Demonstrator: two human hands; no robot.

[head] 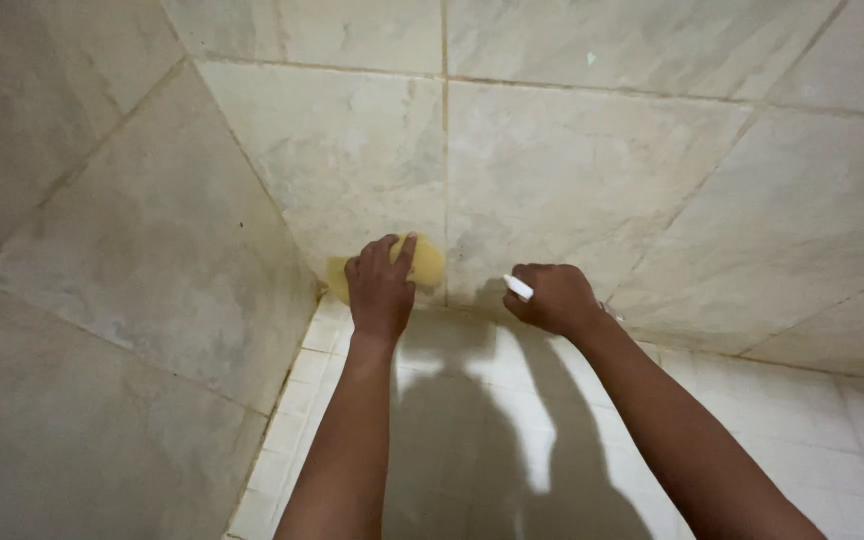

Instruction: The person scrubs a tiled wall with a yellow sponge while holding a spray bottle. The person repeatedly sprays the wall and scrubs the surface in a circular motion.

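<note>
The left hand (380,290) presses a yellow sponge (422,264) flat against the wall tile (352,150), low down, just above the seam where the wall meets the floor (802,420). The fingers spread over the sponge, with the index finger and thumb pointing upward, so the grip is a flat press rather than a clench; the sponge shows at both sides of the hand, more of it on the right. It lies just left of a vertical grout line (444,170) and close to the corner where the side wall (132,260) meets the back wall.

The right hand (552,298) is clenched around a small white object (518,288), of which only a short end pokes out toward the left hand. What kind of thing it is cannot be told. This fist hovers near the base of the wall, just right of the grout line, and near the sponge but apart from it.

Both forearms reach up from the lower edge of the view. Their dark shadow falls across the small pale floor tiles between them. The wall tiles are large, marbled in beige and grey, with brownish grout along the corner and the floor seam.
</note>
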